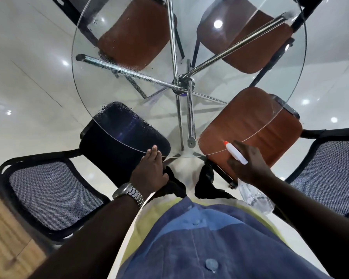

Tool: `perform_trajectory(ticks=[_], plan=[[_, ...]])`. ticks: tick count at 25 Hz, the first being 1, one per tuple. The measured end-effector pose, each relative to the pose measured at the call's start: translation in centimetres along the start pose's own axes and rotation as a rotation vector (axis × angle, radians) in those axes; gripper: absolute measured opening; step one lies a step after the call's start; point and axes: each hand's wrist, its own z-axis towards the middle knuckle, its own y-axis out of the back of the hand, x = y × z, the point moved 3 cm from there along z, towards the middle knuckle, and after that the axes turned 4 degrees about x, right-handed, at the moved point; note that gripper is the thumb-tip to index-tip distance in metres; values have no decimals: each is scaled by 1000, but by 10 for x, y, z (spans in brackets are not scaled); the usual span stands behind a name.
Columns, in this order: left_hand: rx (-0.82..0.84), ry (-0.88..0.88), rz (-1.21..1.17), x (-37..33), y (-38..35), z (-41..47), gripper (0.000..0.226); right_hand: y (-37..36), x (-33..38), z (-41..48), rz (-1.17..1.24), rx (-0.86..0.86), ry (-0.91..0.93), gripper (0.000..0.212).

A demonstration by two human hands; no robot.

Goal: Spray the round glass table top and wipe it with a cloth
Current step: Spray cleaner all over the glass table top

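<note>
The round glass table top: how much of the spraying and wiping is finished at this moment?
Done: droplets cover the left part of the round glass table top. In hand: the right hand aims the clear spray bottle with white and orange nozzle at the near edge; the left hand rests there. Left: the right side looks dry, and no wiping is visible yet.

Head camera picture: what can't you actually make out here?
- Cloth: the left hand covers a dark thing at the glass table top edge; cannot tell what it is.
- Spray bottle: the right hand hides its trigger and neck.
- Far table rim: cut off by the top edge.
- Left corner: blurred.
</note>
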Motion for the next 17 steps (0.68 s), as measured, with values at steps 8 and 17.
perform_trajectory(ticks=[8,17], plan=[[13,28,-60,0,5,1,86,2,0,18,12,-34,-99,15],[55,11,20,6,9,8,82,-3,48,61,165,-54,-89,7]])
